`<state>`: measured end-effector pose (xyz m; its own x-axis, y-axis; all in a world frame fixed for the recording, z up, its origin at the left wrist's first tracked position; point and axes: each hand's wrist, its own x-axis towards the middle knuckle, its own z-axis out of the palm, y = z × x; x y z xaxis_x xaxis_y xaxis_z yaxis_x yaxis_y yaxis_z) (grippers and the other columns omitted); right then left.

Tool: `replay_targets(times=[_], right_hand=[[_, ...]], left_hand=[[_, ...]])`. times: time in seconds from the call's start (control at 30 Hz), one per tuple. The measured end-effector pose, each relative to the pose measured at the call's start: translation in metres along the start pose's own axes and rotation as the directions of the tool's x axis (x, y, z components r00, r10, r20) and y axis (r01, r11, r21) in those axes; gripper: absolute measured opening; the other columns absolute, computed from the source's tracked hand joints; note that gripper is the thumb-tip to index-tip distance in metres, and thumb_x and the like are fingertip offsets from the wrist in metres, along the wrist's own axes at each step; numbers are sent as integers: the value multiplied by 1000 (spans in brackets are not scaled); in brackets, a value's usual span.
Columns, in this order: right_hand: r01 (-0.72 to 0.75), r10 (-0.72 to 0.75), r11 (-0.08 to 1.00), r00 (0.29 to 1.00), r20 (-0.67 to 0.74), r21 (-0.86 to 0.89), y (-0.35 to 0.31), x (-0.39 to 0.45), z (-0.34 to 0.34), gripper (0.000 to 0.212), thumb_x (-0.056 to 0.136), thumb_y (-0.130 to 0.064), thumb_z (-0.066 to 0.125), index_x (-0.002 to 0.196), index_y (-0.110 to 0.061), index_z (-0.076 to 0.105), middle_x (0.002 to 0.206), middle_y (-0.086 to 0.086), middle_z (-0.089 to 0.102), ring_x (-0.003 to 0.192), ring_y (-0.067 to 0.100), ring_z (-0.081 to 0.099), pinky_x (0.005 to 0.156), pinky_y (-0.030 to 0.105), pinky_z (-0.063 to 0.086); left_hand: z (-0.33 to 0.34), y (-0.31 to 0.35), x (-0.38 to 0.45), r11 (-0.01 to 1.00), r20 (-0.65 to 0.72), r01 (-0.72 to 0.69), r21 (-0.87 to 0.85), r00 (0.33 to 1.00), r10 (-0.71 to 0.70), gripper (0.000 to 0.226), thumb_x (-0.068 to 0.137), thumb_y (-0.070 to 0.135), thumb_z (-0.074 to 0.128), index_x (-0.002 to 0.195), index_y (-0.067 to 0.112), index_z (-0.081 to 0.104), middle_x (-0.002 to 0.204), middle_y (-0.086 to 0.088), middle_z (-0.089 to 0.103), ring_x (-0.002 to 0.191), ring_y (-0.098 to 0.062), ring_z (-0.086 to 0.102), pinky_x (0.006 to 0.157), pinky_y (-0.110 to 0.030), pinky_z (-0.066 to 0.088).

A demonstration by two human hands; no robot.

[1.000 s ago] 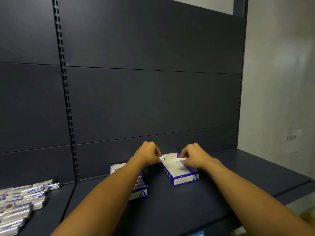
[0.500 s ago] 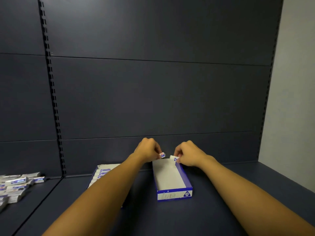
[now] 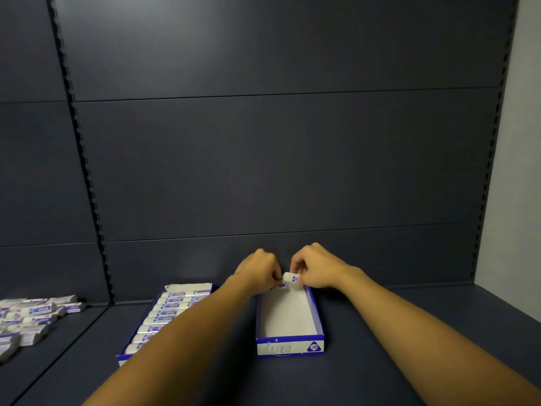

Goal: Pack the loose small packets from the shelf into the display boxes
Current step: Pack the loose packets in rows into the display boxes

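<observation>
An empty blue and white display box (image 3: 318,315) lies on the dark shelf in front of me, its white inside bare. Both hands are at its far end. My left hand (image 3: 259,272) pinches a small blue and white flap at the box's far left corner. My right hand (image 3: 314,269) pinches the white back flap (image 3: 289,279) at the far right. A second display box (image 3: 137,325), packed with a row of small white and blue packets, lies to the left, partly behind my left forearm. Loose packets (image 3: 32,315) are heaped at the far left.
The shelf (image 3: 409,312) is dark blue with a dark back panel. A slotted upright (image 3: 87,177) divides it from the left bay. A pale wall (image 3: 515,171) closes the right side.
The view has swung to face the shelf squarely and tilted down. Both hands stay at the far end of the empty box and have drawn closer together on its flaps.
</observation>
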<state>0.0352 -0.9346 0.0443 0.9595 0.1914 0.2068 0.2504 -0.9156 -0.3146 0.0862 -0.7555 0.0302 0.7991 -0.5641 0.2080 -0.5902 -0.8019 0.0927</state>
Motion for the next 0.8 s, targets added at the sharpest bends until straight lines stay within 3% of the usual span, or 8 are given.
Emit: replay_targets(times=[0.27, 0.5, 0.67, 0.8], right_hand=[[-24, 24, 1000, 1000, 9, 6, 3, 7, 3, 20, 76, -4, 69, 84, -22, 75, 78, -4, 70, 76, 13, 69, 73, 34, 62], [-45, 47, 998, 998, 45, -47, 0, 10, 10, 17, 76, -4, 72, 82, -19, 74, 77, -4, 70, 76, 15, 69, 71, 34, 62], [-39, 57, 968, 996, 65, -250, -13, 13, 14, 15, 79, -9, 67, 79, -24, 65, 86, -3, 58, 81, 23, 64, 69, 37, 58], [-40, 72, 914, 995, 64, -405, -23, 16, 25, 14, 81, -7, 64, 91, -17, 66, 97, 6, 59, 80, 25, 57, 67, 36, 51]], left_hand=[[11, 3, 2, 995, 19, -40, 87, 999, 39, 22, 91, 28, 73, 111, 18, 77, 103, -4, 73, 89, -24, 68, 84, -39, 59], [16, -3, 0, 994, 14, -31, 102, 999, 30, 22, 89, 29, 75, 109, 20, 74, 105, -5, 70, 92, -25, 66, 85, -41, 58], [18, -3, -3, 979, -35, -12, 205, 999, 19, 22, 92, 15, 66, 113, 16, 72, 109, -9, 67, 96, -28, 64, 77, -38, 53], [20, -3, -5, 971, -63, 20, 238, 998, -5, 26, 91, 10, 63, 115, 14, 71, 112, -11, 65, 99, -31, 63, 79, -40, 54]])
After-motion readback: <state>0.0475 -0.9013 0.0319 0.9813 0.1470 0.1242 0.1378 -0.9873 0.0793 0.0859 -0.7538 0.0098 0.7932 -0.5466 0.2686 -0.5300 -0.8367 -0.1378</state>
